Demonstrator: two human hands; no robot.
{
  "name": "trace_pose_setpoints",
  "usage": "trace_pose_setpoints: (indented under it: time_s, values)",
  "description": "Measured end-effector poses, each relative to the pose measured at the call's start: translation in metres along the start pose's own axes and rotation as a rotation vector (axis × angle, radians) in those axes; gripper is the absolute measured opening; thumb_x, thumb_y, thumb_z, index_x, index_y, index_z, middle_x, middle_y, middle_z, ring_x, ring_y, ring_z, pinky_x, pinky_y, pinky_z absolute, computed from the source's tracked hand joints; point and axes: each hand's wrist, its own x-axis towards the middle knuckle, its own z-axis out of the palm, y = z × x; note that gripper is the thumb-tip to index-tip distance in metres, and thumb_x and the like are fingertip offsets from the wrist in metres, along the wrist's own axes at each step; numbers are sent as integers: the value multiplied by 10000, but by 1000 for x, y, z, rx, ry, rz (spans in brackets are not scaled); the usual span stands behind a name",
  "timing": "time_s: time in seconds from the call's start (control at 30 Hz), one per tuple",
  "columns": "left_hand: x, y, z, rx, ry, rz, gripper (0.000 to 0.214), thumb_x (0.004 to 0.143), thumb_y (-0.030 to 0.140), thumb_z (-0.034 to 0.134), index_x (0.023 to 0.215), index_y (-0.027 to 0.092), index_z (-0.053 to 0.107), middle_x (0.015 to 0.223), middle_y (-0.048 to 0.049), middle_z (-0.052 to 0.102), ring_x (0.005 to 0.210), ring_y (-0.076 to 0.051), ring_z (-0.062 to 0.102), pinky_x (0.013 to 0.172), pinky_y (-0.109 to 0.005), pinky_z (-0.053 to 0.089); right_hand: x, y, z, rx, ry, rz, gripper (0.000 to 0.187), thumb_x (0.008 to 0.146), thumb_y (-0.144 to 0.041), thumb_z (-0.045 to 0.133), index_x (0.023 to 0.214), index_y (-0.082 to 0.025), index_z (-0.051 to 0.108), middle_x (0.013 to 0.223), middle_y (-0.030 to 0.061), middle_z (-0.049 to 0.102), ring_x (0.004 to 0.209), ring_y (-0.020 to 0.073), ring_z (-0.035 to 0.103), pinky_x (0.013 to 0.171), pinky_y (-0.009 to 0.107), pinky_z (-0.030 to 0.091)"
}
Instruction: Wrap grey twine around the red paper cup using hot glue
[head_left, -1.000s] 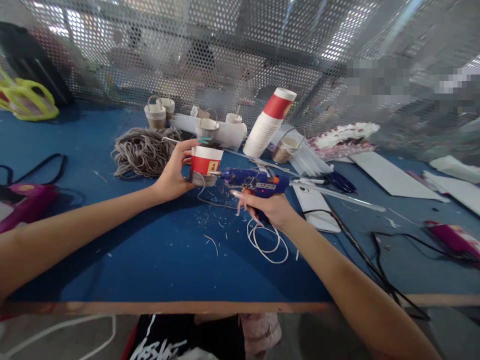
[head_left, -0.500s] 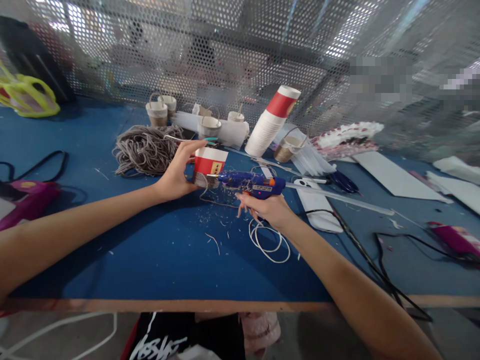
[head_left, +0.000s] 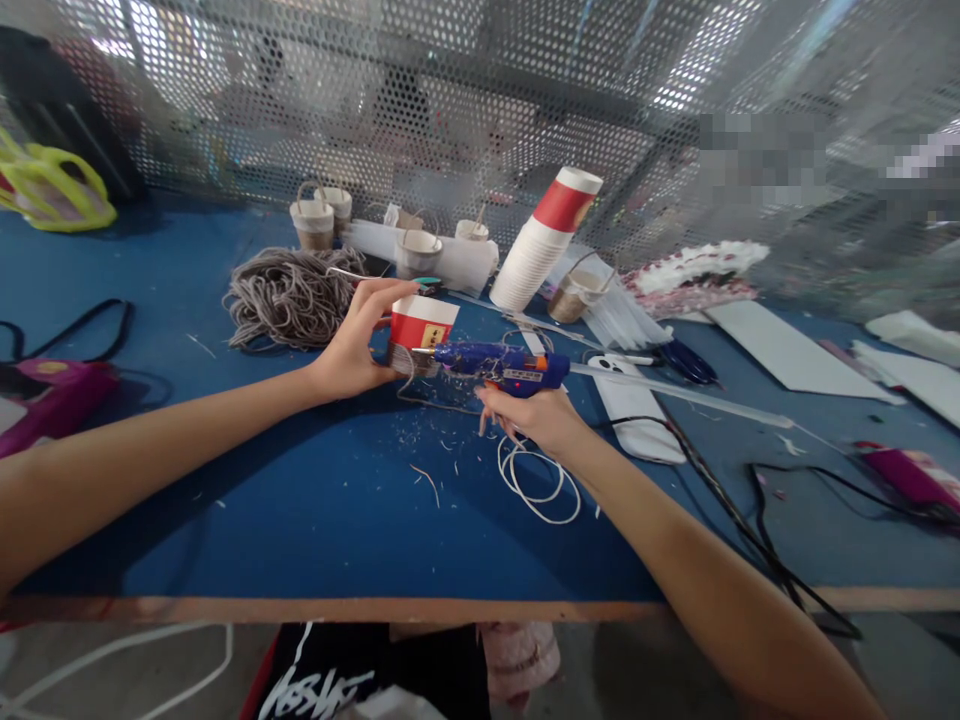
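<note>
My left hand (head_left: 361, 345) is closed around the left side of a red and white paper cup (head_left: 421, 322). Grey cord is wound around the cup's lower part, and a loose length of grey cord (head_left: 431, 403) trails from it over the table. In my right hand (head_left: 541, 415) is a blue hot glue gun (head_left: 502, 365), its metal nozzle at the cup's cord-wrapped side. Whether the nozzle touches the cord I cannot tell. A long clear glue stick (head_left: 675, 393) sticks out from the back of the gun.
A heap of grey cord (head_left: 289, 298) lies behind my left hand. Several cord-wrapped cups (head_left: 311, 225) and a leaning stack of paper cups (head_left: 536, 245) stand along the back. On the right are a white phone (head_left: 637, 410) and a black cable (head_left: 712, 490); a coiled white cord (head_left: 538, 485) lies in front.
The cup tilts very slightly to the right compared with before. Both hands keep their hold, and the glue gun stays at the cup's side.
</note>
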Motion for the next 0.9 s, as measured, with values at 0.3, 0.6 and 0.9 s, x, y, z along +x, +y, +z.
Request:
trace_pose_setpoints:
  time_s: [0.3, 0.6, 0.9]
  values:
    - [2, -5, 2, -122, 14, 15, 895, 655, 214, 885, 1428, 309, 445, 1397, -100, 419, 1211, -254, 598, 1040, -388, 575, 2, 6, -2, -8, 6, -8, 294, 750, -338, 610, 495, -227, 514, 382, -43, 465, 343, 94, 432, 423, 280, 368]
    - [1, -5, -1, -185, -30, -36, 922, 659, 222, 896, 1433, 302, 403, 1466, -118, 421, 1267, -289, 596, 1106, -449, 527, -1, -1, -3, -9, 38, -16, 276, 715, -312, 598, 466, -223, 520, 393, -37, 476, 348, 91, 426, 420, 281, 344]
    - [3, -7, -1, -134, 3, -8, 923, 655, 304, 913, 1425, 316, 404, 1464, -97, 461, 1225, -269, 623, 1041, -414, 570, -1, -2, -5, 18, 50, 4, 227, 687, -313, 595, 501, -228, 494, 422, -37, 509, 353, 90, 424, 429, 285, 364]
